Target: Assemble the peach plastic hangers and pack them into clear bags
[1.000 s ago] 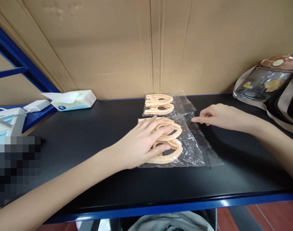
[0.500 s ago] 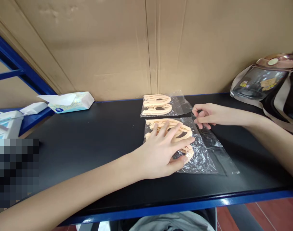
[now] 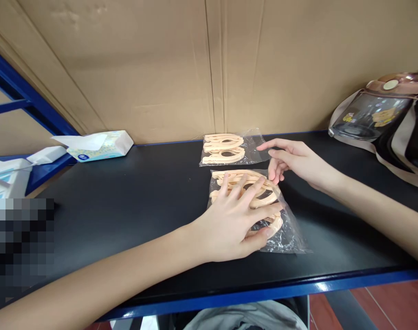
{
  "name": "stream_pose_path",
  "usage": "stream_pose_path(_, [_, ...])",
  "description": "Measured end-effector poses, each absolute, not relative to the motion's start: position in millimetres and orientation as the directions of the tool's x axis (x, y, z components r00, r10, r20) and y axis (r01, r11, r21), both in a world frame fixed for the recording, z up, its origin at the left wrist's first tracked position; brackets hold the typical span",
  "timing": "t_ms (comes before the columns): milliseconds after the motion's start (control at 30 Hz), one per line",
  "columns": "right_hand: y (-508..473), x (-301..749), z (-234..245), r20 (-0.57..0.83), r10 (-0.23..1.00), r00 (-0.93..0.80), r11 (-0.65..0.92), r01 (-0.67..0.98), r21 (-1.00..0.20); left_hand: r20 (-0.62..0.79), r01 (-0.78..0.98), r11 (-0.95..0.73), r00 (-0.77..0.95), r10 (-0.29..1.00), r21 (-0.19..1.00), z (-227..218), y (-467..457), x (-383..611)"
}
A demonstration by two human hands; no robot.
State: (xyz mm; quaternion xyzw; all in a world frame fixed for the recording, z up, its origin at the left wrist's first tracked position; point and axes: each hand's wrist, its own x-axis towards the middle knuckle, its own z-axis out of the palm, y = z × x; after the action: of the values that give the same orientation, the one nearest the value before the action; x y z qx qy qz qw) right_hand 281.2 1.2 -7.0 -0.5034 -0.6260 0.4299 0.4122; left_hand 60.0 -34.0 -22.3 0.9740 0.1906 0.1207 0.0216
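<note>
Fingers spread, my left hand [image 3: 231,224] lies flat on the nearer clear plastic bag [image 3: 291,236]. Inside this bag are beige plastic pieces [image 3: 264,197] that look like folding hangers, partly covered by my hand. At the bag's upper right edge is my right hand [image 3: 291,158], its index finger stretched to the left and its other fingers curled, with fingertips at the plastic. No firm grip shows there. Just behind lies a second clear bag [image 3: 252,149] with similar beige hangers [image 3: 224,149], close to my right index fingertip.
The black tabletop [image 3: 143,201] has a blue front edge [image 3: 264,291]. A tissue pack [image 3: 116,143] lies at the back left beside a blue frame. A strapped water bottle [image 3: 374,110] stands at the back right. Cardboard [image 3: 143,68] walls the back.
The nearer bag's flap, stretched out to the right before, has been folded in and no longer sticks out. My right hand has moved left, its index finger extending. The bag has shifted slightly right.
</note>
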Motion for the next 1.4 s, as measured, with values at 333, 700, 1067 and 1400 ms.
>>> stream_pose_path(333, [-4.0,271.8,-16.5,0.195,0.937,-0.291,0.278,0.277,-0.920,0.454,0.222,-0.963,0.850,0.268,0.152,-26.0,-31.6,55.5])
stream_pose_path(700, [-1.1,274.5,-23.3,0.393,0.736,-0.551,0.677,0.621,-0.395,0.502,0.131,-0.991,0.855,0.126,0.025,-29.7,-29.6,58.5])
stream_pose_path(1067, [-9.5,274.1,-14.1,0.365,0.819,-0.443,0.563,0.745,-0.358,0.457,0.218,-0.975,0.872,0.174,-0.045,-29.9,-32.2,59.5])
stream_pose_path(1400, [-5.2,277.7,-19.6,0.049,0.978,-0.203,0.201,0.852,-0.483,0.557,0.242,-0.929,0.829,0.048,-0.279,-31.3,-32.5,60.9])
